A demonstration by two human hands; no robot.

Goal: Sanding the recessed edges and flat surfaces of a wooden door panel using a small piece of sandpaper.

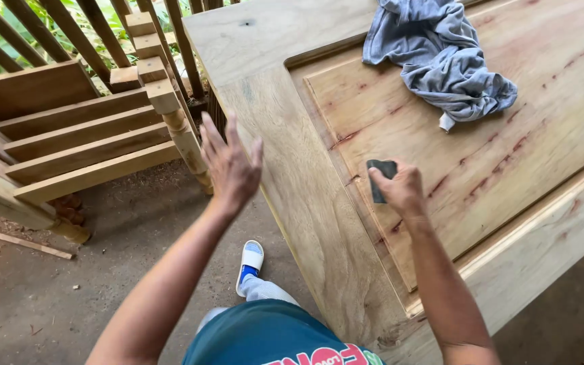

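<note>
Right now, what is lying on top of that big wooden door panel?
A crumpled grey-blue cloth lies on the door panel, and the right hand presses a small dark sanding piece there. The wood beneath cloth and hand is hidden.

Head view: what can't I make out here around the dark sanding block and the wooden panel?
- Dark sanding block: the right hand covers much of it; its underside is hidden.
- Wooden panel: cut off by the top and right frame edges; the grey cloth hides a patch.
- Left hand: raised at the panel's edge, palm turned away.
</note>
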